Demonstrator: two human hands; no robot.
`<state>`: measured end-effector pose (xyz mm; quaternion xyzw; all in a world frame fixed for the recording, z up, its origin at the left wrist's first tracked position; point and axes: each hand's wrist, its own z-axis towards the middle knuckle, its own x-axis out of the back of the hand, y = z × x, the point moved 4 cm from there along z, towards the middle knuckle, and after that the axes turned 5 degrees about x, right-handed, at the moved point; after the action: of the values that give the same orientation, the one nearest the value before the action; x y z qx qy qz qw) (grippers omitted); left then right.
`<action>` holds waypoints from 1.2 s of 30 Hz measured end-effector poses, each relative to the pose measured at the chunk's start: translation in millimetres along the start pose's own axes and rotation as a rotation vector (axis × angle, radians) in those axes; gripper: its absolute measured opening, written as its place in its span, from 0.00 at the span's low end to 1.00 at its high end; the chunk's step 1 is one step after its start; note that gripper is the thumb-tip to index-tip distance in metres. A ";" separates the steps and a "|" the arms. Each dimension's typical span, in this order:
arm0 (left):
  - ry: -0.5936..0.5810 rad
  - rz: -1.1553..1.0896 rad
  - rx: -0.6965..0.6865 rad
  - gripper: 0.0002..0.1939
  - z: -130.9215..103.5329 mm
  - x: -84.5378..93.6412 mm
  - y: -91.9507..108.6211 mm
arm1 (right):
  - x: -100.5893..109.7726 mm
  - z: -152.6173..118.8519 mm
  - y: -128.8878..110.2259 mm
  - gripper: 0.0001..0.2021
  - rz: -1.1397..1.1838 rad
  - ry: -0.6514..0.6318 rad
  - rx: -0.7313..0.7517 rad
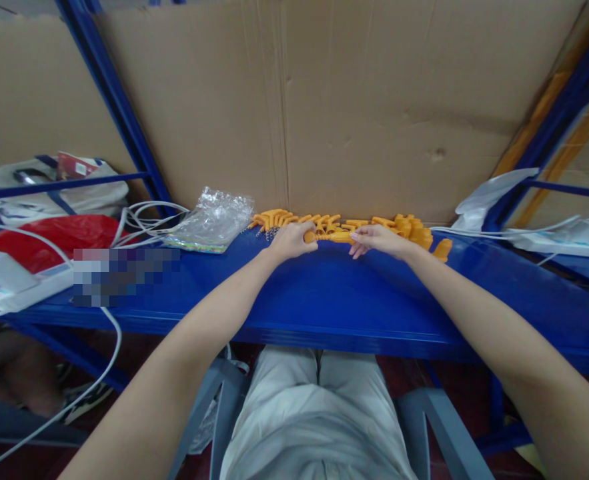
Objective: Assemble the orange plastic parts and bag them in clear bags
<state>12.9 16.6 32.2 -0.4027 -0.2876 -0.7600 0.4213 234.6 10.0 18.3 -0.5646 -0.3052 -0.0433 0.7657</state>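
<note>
Pale trousers (319, 417): the person's lap, nearest the camera, below the front edge of the desk (324, 300), with a grey chair arm to either side.
Orange piece (338, 237): between the two hands, over the desk's back half, around the middle of its length; slim and roughly level.
Left hand (293, 242): mostly closed, fingers curled at the left end of the orange piece, which it appears to hold.
Right hand (374, 240): partly open, fingers loosely bent, tips at the piece's right end; whether they pinch it or only touch it, I cannot tell.
Other orange parts (276, 217): strung along the back edge behind the hands, with thin spiral-looking bits at the left and a thicker cluster (414, 230) at the right.
Clear bag (209, 223): crumpled, near the back edge, just left of the parts.
Left end of desk: white power strip (34, 287), red bag (79, 233) and looping white cables (149, 210).
Cardboard (349, 100): upright behind the back edge.
Likely trouble: a weak right-hand grip could let the piece twist or slip; knuckles brushing the row could scatter parts; a snagged cable could drag the power strip.
</note>
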 end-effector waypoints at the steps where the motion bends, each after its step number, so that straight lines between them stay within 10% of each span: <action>1: 0.002 0.000 -0.003 0.17 0.1 -0.2 -0.1 | 0.0 -0.3 -1.0 0.23 -0.008 0.002 0.002; 36: -0.022 -0.052 0.008 0.16 2.3 -2.9 -1.9 | 1.9 -0.2 -1.6 0.14 0.025 0.137 0.010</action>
<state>13.0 20.5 30.8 -0.4018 -0.3056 -0.7650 0.4000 235.6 9.7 20.6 -0.5602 -0.2450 -0.0707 0.7881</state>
